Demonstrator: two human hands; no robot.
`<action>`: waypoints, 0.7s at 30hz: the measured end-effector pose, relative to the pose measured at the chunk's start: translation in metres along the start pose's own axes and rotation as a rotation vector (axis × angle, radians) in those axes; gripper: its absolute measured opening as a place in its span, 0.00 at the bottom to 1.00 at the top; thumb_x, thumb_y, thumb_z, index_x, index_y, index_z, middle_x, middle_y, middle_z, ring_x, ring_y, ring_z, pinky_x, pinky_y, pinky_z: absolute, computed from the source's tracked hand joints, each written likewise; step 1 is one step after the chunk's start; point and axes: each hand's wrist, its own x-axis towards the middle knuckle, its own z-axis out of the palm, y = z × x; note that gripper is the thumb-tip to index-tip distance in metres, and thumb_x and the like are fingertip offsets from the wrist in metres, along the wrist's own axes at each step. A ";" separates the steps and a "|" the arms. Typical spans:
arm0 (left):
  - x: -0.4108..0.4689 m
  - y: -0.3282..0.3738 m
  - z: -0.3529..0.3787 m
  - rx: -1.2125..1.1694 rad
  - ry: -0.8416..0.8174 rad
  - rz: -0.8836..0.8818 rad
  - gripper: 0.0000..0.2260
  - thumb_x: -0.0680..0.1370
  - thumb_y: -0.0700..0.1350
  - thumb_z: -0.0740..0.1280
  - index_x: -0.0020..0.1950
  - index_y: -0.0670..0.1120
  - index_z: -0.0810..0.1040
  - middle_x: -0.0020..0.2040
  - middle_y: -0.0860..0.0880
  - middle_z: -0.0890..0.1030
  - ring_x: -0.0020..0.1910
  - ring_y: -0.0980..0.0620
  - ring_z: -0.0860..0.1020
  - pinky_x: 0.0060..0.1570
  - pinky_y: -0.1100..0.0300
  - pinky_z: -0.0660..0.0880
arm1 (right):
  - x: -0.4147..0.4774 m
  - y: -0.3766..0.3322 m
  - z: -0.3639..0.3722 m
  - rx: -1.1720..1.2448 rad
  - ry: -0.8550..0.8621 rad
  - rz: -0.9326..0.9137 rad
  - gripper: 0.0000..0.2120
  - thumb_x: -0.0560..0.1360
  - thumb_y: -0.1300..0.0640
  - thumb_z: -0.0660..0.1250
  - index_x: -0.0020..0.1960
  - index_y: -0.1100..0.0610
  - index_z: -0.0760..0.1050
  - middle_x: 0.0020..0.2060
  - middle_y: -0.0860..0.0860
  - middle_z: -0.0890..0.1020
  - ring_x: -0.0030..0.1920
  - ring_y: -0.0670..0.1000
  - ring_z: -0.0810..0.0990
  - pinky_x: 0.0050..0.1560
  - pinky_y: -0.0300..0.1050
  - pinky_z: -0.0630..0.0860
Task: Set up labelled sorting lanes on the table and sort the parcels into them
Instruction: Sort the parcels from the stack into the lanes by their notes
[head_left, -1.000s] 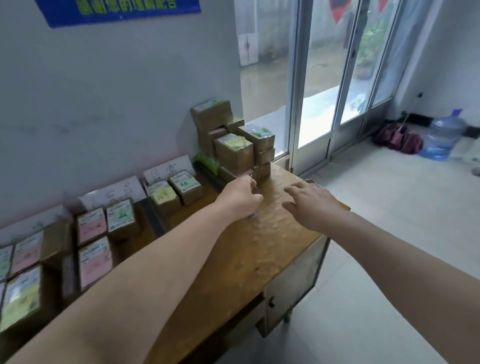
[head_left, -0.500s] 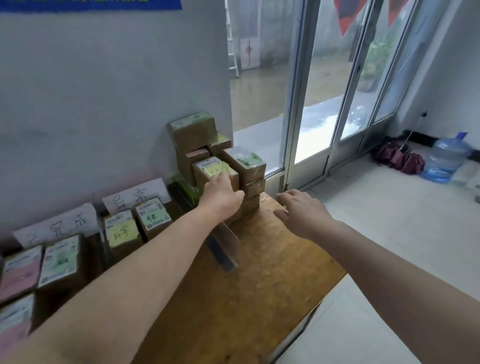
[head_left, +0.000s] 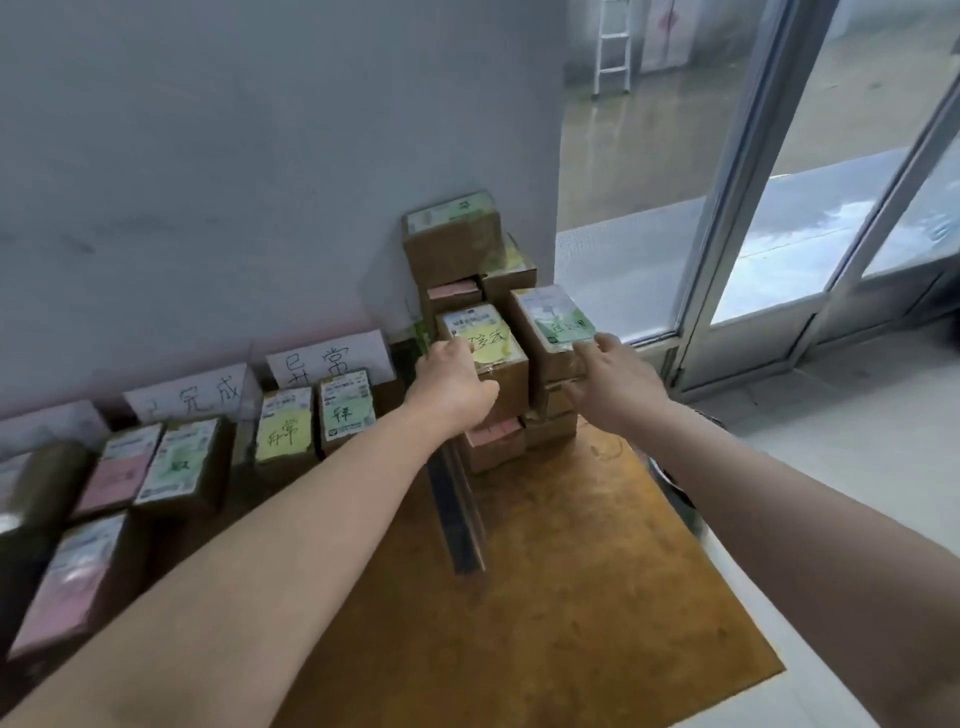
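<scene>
The yellow-labelled parcel (head_left: 483, 344) sits at the front of a stack (head_left: 453, 244) of about eight parcels at 12 o'clock on the table (head_left: 571, 613), against the wall (head_left: 260, 156). The left hand (head_left: 452, 387) grips its near left corner with curled fingers. The right hand (head_left: 613, 384), fingers loosely spread, touches the green-labelled parcel (head_left: 555, 323) just beside it at 1 o'clock. At 9 to 10 o'clock lie five countable sorted parcels (head_left: 285, 428) below two legible paper cards (head_left: 330, 358). One dark strip (head_left: 460, 514) runs toward 6 o'clock. Bare wood lies at 5 and 6 o'clock, and the table edge drops to the floor (head_left: 857, 467) at 3 o'clock.
</scene>
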 end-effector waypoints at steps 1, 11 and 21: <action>0.004 0.004 0.001 0.009 0.004 -0.016 0.27 0.78 0.48 0.67 0.75 0.48 0.63 0.72 0.46 0.66 0.68 0.45 0.66 0.62 0.50 0.69 | 0.008 0.003 0.001 -0.003 -0.009 -0.015 0.26 0.78 0.47 0.62 0.73 0.53 0.62 0.73 0.56 0.62 0.70 0.59 0.65 0.64 0.56 0.70; 0.033 0.028 0.042 0.015 0.156 -0.210 0.32 0.77 0.50 0.68 0.77 0.46 0.58 0.74 0.46 0.61 0.71 0.45 0.61 0.64 0.51 0.67 | 0.061 0.015 0.029 0.130 -0.001 -0.041 0.44 0.71 0.30 0.62 0.78 0.51 0.52 0.77 0.60 0.47 0.77 0.62 0.50 0.73 0.60 0.58; 0.037 0.027 0.057 0.023 0.199 -0.350 0.38 0.76 0.54 0.70 0.78 0.42 0.52 0.75 0.43 0.59 0.72 0.43 0.61 0.66 0.50 0.67 | 0.069 0.010 0.039 0.365 0.043 0.047 0.38 0.74 0.37 0.60 0.77 0.51 0.53 0.76 0.57 0.56 0.73 0.60 0.58 0.70 0.60 0.59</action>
